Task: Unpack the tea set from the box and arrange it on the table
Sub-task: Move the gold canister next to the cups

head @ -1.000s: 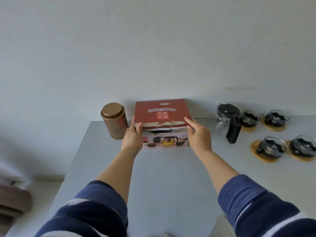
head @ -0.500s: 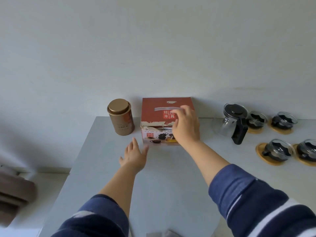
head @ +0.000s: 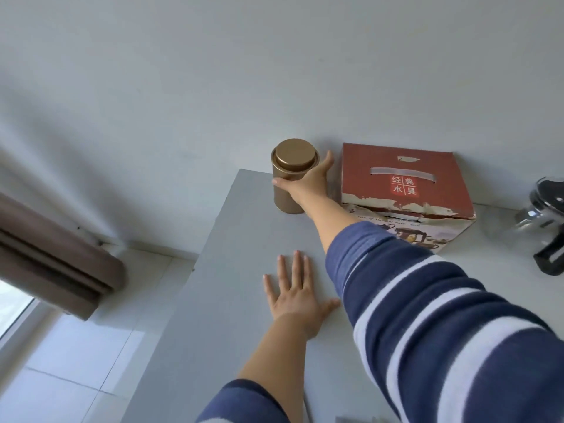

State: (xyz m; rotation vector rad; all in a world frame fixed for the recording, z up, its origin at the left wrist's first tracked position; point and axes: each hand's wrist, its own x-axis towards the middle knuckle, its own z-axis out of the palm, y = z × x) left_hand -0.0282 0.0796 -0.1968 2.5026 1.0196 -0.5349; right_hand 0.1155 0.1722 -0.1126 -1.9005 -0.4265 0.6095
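The right hand (head: pixel 308 181) is wrapped around the gold tin (head: pixel 291 177), apparently gripping it; the left hand (head: pixel 297 296) lies flat and loose on the table (head: pixel 232 300). The tin stands near the table corner, so a careless pull may tip it off.

i see a gold tin (head: pixel 290 178) with a gold lid, and a red box (head: pixel 403 181) with a white strip, white characters and a pale front bearing pictures of dark teapots. the table (head: pixel 232 294) is plain light grey, the wall (head: pixel 244 71) off-white. my sleeves (head: pixel 427 315) are navy with white stripes. a brown curtain (head: pixel 55 257) hangs left; the glass pot (head: pixel 546 227) has a black handle.
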